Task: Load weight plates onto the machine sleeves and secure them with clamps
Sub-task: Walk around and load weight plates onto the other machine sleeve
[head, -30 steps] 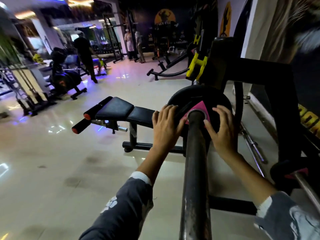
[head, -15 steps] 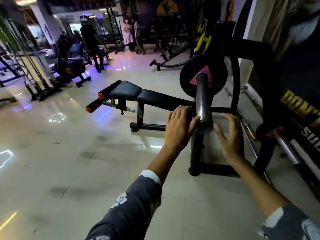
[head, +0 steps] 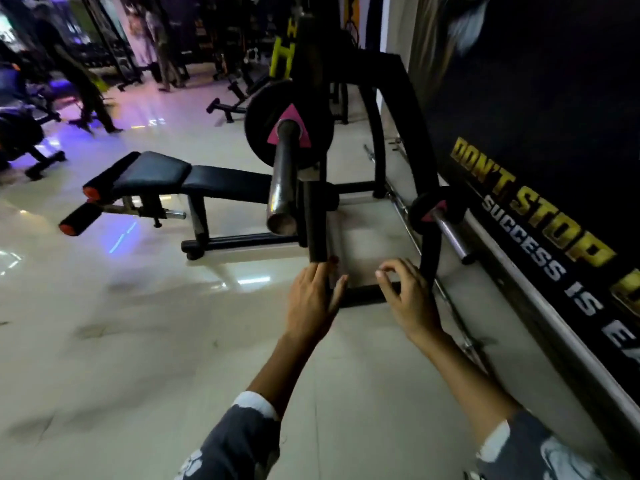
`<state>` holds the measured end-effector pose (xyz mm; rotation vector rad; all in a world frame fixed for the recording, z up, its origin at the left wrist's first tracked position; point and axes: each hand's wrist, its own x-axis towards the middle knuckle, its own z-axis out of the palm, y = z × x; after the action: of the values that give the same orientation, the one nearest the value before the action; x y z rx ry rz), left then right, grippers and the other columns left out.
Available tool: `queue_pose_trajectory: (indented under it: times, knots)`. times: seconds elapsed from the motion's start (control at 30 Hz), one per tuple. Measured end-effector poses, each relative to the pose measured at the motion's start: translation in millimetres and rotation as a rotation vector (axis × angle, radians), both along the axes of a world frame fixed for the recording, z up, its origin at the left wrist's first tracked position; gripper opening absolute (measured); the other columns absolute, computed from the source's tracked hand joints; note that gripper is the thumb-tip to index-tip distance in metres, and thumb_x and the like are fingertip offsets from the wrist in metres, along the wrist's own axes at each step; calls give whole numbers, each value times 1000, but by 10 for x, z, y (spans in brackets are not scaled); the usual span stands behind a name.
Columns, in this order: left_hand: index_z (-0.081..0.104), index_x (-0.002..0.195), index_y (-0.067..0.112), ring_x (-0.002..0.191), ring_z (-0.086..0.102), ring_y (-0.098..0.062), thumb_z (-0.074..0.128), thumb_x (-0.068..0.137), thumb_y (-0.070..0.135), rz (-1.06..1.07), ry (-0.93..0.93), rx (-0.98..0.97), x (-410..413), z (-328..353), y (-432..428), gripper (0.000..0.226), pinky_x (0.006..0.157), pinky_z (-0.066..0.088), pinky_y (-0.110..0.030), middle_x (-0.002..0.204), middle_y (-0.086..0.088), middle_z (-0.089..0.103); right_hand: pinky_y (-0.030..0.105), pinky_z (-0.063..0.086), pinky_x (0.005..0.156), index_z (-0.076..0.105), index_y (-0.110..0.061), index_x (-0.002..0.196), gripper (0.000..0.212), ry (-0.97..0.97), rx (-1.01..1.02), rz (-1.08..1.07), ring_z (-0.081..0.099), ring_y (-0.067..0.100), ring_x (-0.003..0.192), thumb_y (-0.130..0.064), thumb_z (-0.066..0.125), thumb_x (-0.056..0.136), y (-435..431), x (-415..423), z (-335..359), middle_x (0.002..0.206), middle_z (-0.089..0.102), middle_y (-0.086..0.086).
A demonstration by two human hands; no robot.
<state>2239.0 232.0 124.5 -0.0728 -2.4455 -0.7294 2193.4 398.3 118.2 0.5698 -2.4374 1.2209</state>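
A black weight plate (head: pixel 260 126) with a pink triangle mark sits far up the near steel sleeve (head: pixel 283 185) of the black machine. The sleeve's end points toward me and is bare. A second, smaller plate (head: pixel 437 209) with pink marks sits on the right sleeve (head: pixel 452 237) by the wall. My left hand (head: pixel 311 303) and my right hand (head: pixel 407 299) hang empty below the near sleeve, fingers apart, touching nothing. No clamp shows in view.
A black padded bench (head: pixel 180 178) with red-capped rollers stands left of the machine. The machine's base frame (head: pixel 363 296) lies on the tiled floor under my hands. A dark lettered wall (head: pixel 540 202) runs along the right. People stand and walk among other gym equipment at the far left.
My hands left the plate on the near sleeve and drew back toward me and down. The view pulled away, so the sleeve and machine now sit farther off.
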Motion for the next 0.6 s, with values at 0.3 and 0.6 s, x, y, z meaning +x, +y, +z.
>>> queue_pose_trajectory:
  times: [0.3, 0.6]
  knots:
    - [61, 97, 11, 86, 60, -26, 53, 92, 37, 1, -269, -28, -1418, -628, 1175, 28, 69, 43, -32, 92, -8, 64, 34, 47, 63, 60, -5, 89, 18, -192, 157, -107, 61, 29, 83, -23, 57, 91, 1207, -1332, -484, 92, 64, 12]
    - [60, 95, 9, 89, 64, -26, 56, 91, 35, -7, -405, 85, -3091, -1132, 2136, 27, 73, 51, -40, 95, -8, 68, 40, 48, 73, 60, -6, 94, 20, -331, 229, -133, 58, 26, 92, -24, 54, 92, 2172, -2942, -815, 99, 65, 11]
